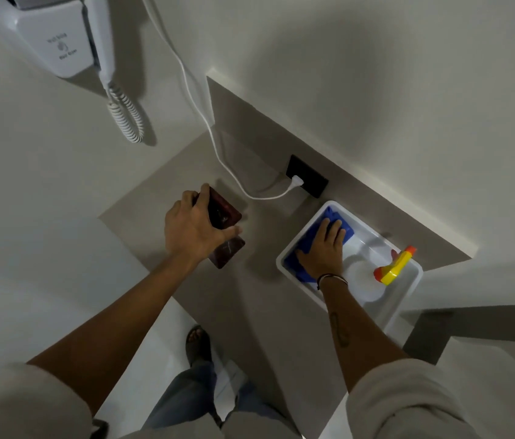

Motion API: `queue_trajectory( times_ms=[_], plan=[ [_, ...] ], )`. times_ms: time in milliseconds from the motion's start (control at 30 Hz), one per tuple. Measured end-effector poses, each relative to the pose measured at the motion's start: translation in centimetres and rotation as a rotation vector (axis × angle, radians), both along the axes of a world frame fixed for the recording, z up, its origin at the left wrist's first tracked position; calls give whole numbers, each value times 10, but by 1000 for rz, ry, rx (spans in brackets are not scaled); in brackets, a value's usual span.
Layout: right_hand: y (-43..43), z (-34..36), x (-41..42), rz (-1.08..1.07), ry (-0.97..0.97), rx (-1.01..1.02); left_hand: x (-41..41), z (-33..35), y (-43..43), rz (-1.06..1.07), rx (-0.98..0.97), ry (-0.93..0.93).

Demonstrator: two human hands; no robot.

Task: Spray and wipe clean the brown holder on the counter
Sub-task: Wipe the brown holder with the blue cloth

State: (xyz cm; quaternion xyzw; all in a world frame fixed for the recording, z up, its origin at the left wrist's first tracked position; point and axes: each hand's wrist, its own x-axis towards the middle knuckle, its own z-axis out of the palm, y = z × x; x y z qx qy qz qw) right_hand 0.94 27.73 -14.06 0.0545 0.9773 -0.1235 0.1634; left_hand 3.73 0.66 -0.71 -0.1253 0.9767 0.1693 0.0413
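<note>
The brown holder (226,213) is a dark reddish-brown box standing on the beige counter (250,296). My left hand (191,228) grips its top from the near side, fingers wrapped over its rim; its lower part (227,252) shows below my palm. To the right, a white tray (406,299) holds a blue cloth (329,221) and a spray bottle (365,280) with a red and yellow trigger head. My right hand (324,251) lies flat on the blue cloth inside the tray, fingers spread over it.
A black wall socket (308,180) with a white plug and cord sits behind the holder. A white wall-mounted hair dryer (60,42) with a coiled cable hangs upper left. The counter's near edge drops to the floor, where my foot (197,342) shows.
</note>
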Motion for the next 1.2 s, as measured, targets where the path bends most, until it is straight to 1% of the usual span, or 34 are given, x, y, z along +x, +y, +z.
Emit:
queue_trajectory(
  times_ms=[100,167,233,300,367,433,500,600,700,733,800,867,900,933,1033,1067,1133,1167,1200],
  plan=[
    [12,-12,-3,34,14,-4,-3,-2,0,-21,-5,-30],
    [15,-22,-4,66,37,39,-6,-3,-4,-23,14,-70],
    [14,-29,-5,84,83,97,-10,0,-7,-31,45,-94],
    [9,-35,-7,50,142,68,-11,3,-15,-28,87,-97],
    [10,-39,-8,-28,201,-18,-11,6,-26,0,142,-86],
    [15,-37,-12,-123,244,-164,-10,6,-43,49,201,-69],
    [16,-25,-17,-298,294,-335,-7,3,-63,111,296,-45],
    [12,5,-15,-514,403,-478,1,-5,-89,246,529,-20],
    [-15,46,10,-574,455,-679,12,-14,-102,357,775,4],
    [-30,59,21,-554,488,-760,16,-16,-102,385,842,14],
    [-66,72,38,-520,568,-929,20,-21,-103,418,905,33],
    [-103,79,49,-482,531,-1051,24,-24,-105,451,953,21],
    [-120,81,53,-453,491,-1097,27,-23,-105,433,970,7],
    [-133,82,57,-422,445,-1132,29,-23,-107,387,984,-10],
    [-166,82,64,-304,308,-1175,40,-22,-116,151,950,-87],
    [-175,82,67,-223,269,-1170,42,-24,-118,86,931,-97],
    [-194,82,69,4,156,-1165,42,-30,-123,16,883,-48],
    [-202,79,71,143,97,-1142,41,-33,-123,9,859,-26],
    [-209,76,73,278,67,-1076,40,-35,-123,-5,812,-3]
  ],
)
